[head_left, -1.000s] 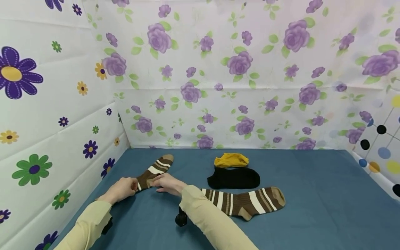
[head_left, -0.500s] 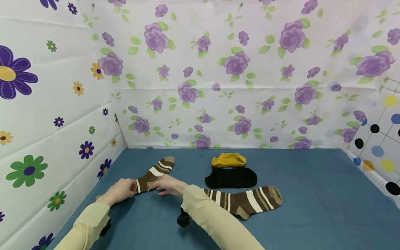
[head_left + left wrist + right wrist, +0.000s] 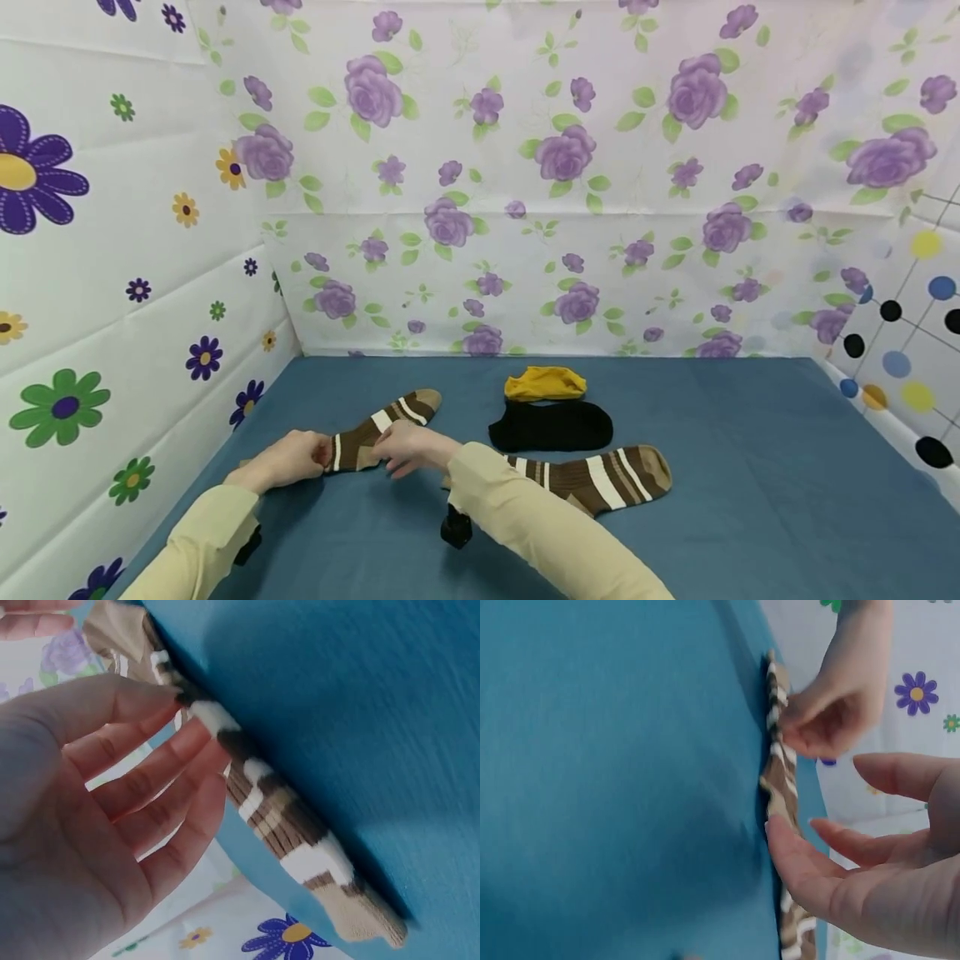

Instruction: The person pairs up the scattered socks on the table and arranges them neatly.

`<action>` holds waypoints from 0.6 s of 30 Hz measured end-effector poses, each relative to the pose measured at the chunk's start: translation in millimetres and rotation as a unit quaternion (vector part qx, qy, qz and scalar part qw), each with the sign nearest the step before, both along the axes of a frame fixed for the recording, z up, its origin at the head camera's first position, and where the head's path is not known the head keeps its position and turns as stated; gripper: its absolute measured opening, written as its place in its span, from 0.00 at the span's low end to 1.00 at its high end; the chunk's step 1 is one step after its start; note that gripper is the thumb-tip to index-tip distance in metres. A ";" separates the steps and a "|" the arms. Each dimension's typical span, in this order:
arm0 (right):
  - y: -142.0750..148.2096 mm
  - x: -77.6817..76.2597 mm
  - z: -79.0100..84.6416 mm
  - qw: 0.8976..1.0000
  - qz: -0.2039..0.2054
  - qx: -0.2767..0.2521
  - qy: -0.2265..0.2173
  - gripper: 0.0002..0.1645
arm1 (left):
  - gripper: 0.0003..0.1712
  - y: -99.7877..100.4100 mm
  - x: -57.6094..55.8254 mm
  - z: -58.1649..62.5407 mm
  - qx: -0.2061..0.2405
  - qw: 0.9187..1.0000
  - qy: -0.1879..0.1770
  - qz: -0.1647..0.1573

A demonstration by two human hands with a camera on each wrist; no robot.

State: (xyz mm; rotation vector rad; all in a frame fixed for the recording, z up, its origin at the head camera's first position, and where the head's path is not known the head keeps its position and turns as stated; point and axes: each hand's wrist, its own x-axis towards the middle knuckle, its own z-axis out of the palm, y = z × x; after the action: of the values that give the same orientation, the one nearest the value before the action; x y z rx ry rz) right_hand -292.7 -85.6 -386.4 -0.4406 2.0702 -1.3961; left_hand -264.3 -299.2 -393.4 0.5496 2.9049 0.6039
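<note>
A brown sock with white and tan stripes (image 3: pixel 360 440) lies at the left of the table, its tan toe pointing to the back right. My left hand (image 3: pixel 288 458) pinches the leg of this sock between thumb and fingers, as the left wrist view shows up close; the tan cuff (image 3: pixel 364 915) extends past the fingers. Over the heel is my right hand (image 3: pixel 416 448), its thumb held apart from the fingers and its fingertips (image 3: pixel 775 829) at the sock's edge. A matching striped sock (image 3: pixel 607 482) lies flat to the right, partly covered by the right sleeve.
Behind the matching sock lie a black ankle sock (image 3: pixel 553 427) and, further back, a yellow ankle sock (image 3: pixel 546 384). The blue tabletop (image 3: pixel 735 500) is bounded by a purple-flowered sheet (image 3: pixel 517 250) at the back and patterned sheets at both sides.
The left striped sock has shifted right and slightly nearer, its toe end most of all. My right hand has moved right along with it; my left hand keeps its pinch on the leg.
</note>
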 end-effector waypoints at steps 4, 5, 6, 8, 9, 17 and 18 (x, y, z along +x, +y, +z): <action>10.3 -12.0 5.2 0.999 -0.025 0.007 0.043 0.14 | 0.08 -2.3 -0.7 5.3 0.014 1.000 0.006 -0.006; 12.3 -15.8 6.0 0.998 -0.033 0.008 0.057 0.13 | 0.07 -3.2 -1.2 6.5 0.013 1.000 0.013 0.000; 14.0 -19.6 6.1 0.996 -0.039 0.009 0.075 0.12 | 0.06 -4.3 -1.9 7.4 0.010 1.000 0.023 0.008; 16.2 -26.7 4.7 0.991 -0.044 0.019 0.124 0.09 | 0.05 -7.1 -2.9 8.9 0.003 0.999 0.036 0.033; 17.1 -29.7 3.7 0.987 -0.042 0.029 0.156 0.09 | 0.04 -9.4 -3.5 8.7 -0.002 0.998 0.044 0.046; 18.9 -43.9 -6.8 0.936 0.002 0.153 0.318 0.22 | 0.03 -35.6 -4.7 0.4 -0.036 0.989 0.089 0.111; 18.4 -45.5 -8.1 0.930 0.004 0.169 0.325 0.23 | 0.05 -38.9 -4.2 -0.6 -0.040 0.988 0.093 0.115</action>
State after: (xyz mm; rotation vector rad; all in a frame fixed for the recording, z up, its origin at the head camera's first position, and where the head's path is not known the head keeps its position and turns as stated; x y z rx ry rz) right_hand -338.2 -67.2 -394.5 -0.8447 2.7643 -0.9175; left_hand -268.6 -338.2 -394.0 0.2740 3.1814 0.4828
